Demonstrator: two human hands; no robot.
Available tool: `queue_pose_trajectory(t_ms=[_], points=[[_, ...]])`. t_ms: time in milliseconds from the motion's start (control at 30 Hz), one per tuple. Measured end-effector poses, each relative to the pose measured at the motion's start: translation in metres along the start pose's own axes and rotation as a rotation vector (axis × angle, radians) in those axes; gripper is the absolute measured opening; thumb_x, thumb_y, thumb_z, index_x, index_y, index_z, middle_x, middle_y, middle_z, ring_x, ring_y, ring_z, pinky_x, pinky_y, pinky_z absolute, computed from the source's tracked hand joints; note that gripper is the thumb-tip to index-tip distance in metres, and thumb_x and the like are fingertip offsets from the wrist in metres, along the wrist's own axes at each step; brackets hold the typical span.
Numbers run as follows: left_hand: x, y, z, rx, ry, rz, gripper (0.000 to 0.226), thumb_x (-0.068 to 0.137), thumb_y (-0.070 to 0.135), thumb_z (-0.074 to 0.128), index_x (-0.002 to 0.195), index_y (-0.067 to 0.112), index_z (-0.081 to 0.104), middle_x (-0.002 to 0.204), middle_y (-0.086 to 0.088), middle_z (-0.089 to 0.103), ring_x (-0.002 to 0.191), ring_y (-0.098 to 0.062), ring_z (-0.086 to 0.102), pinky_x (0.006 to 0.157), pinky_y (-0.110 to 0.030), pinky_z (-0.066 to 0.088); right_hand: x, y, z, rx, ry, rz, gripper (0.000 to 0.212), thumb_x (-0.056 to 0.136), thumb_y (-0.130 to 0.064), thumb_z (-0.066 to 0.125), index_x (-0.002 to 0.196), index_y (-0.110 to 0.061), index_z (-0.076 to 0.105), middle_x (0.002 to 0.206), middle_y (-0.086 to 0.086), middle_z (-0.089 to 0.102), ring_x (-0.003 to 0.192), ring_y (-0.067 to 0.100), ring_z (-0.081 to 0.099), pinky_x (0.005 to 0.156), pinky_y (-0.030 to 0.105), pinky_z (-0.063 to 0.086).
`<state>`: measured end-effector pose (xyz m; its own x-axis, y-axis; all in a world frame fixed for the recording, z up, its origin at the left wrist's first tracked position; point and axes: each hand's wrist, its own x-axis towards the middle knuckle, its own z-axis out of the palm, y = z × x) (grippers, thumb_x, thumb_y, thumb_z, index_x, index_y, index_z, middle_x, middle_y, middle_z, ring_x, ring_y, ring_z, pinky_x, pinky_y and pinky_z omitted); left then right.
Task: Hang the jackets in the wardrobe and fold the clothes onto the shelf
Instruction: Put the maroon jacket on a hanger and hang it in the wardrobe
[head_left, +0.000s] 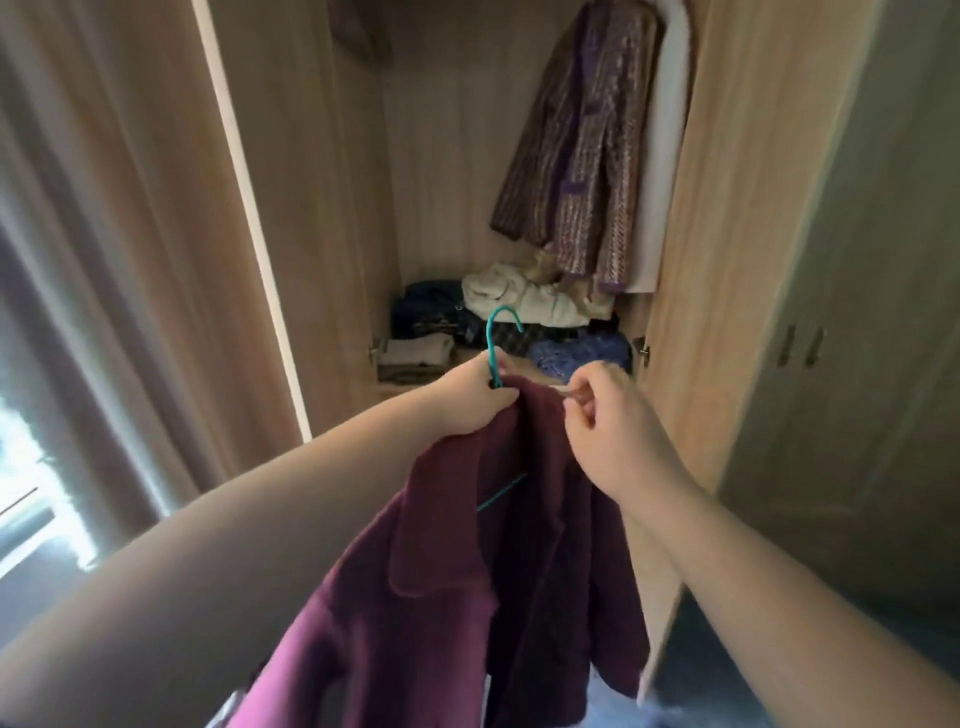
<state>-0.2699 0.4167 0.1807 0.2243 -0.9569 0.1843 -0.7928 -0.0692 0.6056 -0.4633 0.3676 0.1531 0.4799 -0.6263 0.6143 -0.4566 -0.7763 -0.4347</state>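
A dark maroon jacket (467, 582) hangs on a teal hanger (493, 343) in front of the open wardrobe (322, 218). My left hand (467, 397) grips the hanger's neck together with the jacket's collar. My right hand (608, 415) pinches the jacket's collar edge just to the right of the hanger. The hanger's hook points up toward the wardrobe. Inside, a purple striped jacket (576, 156) hangs at the upper right. Below it, a heap of unfolded clothes (524, 301) lies on the shelf, with a small folded stack (415, 356) at the shelf's left front.
The wardrobe's left door (156, 218) and right door (737, 234) stand open on either side of me. A second closed wardrobe section with handles (802, 345) is at the right. A curtain and bright window (31, 467) are at the left.
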Motion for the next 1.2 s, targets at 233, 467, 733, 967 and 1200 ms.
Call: queue_pose_trajectory(t_ms=[233, 467, 733, 967, 1200], points=[[0.077, -0.054, 0.008, -0.227, 0.217, -0.282, 0.022, 0.100, 0.012, 0.051, 0.106, 0.020, 0.070, 0.094, -0.003, 0.066, 0.072, -0.010, 0.058, 0.060, -0.018, 0.048, 0.037, 0.007, 0.073, 0.458, -0.479, 0.181, 0.028, 0.092, -0.049, 0.052, 0.079, -0.025, 0.059, 0.067, 0.000, 0.069, 0.053, 0.015, 0.068, 0.049, 0.033, 0.055], [0.183, -0.063, 0.017, -0.561, 0.487, -0.452, 0.025, 0.101, 0.011, 0.046, 0.082, 0.018, 0.062, 0.081, -0.008, 0.063, 0.068, -0.019, 0.059, 0.059, -0.028, 0.052, 0.137, 0.083, 0.106, 0.187, -0.581, 0.135, 0.055, 0.074, -0.086, 0.038, 0.088, -0.034, 0.052, 0.084, -0.018, 0.060, 0.074, 0.001, 0.056, 0.057, 0.025, 0.042], [0.271, -0.063, 0.025, -0.717, 0.670, -0.465, 0.005, 0.094, 0.020, 0.068, 0.093, 0.016, 0.065, 0.088, -0.012, 0.067, 0.078, -0.026, 0.068, 0.068, -0.049, 0.063, 0.231, 0.156, 0.132, -0.208, -0.382, 0.040, 0.062, 0.086, -0.076, 0.037, 0.111, -0.021, 0.049, 0.103, 0.003, 0.066, 0.091, 0.027, 0.065, 0.062, 0.035, 0.041], [0.324, -0.079, 0.018, -0.783, 0.550, -0.301, 0.023, 0.096, 0.024, 0.066, 0.114, 0.009, 0.065, 0.085, -0.009, 0.066, 0.077, -0.026, 0.075, 0.062, -0.027, 0.060, 0.301, 0.221, 0.145, -0.199, -0.174, -0.160, 0.029, 0.098, -0.051, 0.044, 0.084, -0.027, 0.036, 0.070, -0.010, 0.046, 0.067, 0.022, 0.060, 0.047, 0.031, 0.025], [0.371, -0.154, -0.022, 0.226, 0.409, -0.086, 0.032, 0.095, 0.045, 0.062, 0.124, 0.032, 0.065, 0.111, -0.001, 0.061, 0.101, -0.015, 0.057, 0.093, -0.031, 0.046, 0.371, 0.265, 0.152, -0.336, -0.164, -0.224, 0.030, 0.095, -0.055, 0.045, 0.084, -0.028, 0.040, 0.082, 0.001, 0.067, 0.080, 0.030, 0.066, 0.058, 0.036, 0.039]])
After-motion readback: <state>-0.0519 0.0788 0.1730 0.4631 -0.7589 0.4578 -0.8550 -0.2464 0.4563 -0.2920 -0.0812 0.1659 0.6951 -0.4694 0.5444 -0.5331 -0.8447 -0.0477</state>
